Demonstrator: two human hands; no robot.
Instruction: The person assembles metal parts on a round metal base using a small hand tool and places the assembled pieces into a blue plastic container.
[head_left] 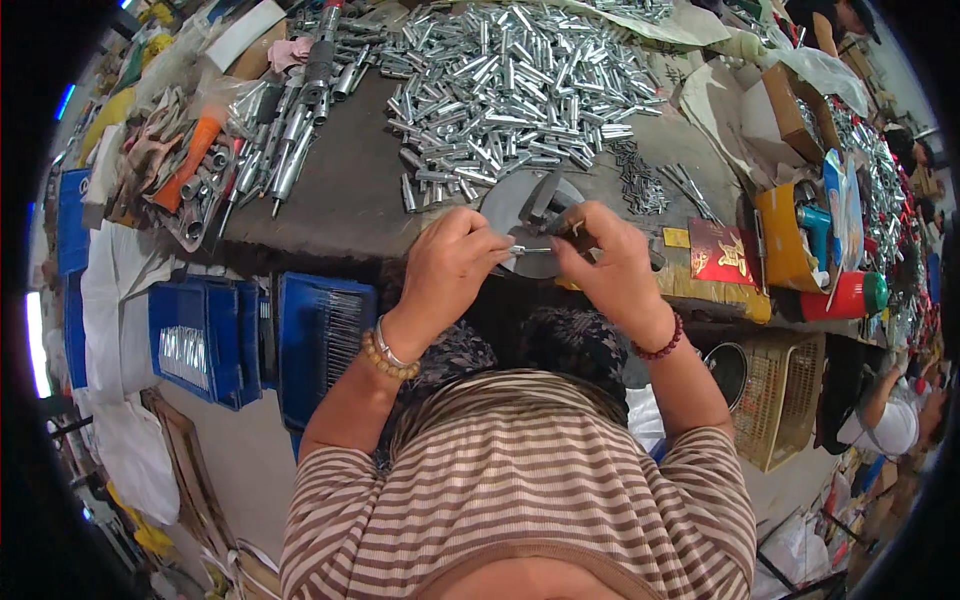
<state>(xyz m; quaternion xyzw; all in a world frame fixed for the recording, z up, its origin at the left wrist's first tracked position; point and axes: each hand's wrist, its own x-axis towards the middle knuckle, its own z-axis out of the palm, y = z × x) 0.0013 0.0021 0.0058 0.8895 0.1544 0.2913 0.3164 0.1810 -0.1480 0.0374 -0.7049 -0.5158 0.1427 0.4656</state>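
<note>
Between my two hands, a slim shiny metal pin lies level near the table's front edge. My left hand is closed in a pinch on its left end, at what looks like a small silver sleeve. The fingers of my right hand are closed at its right end; their grip is partly hidden. Just behind them sits a round grey plate with a dark metal fixture standing on it. A large heap of silver metal tubes spreads over the table beyond.
Small dark pins lie right of the plate, near a red packet and a yellow box. Screwdriver-like tools lie far left. Blue trays hang below the table's left edge; a plastic crate stands right.
</note>
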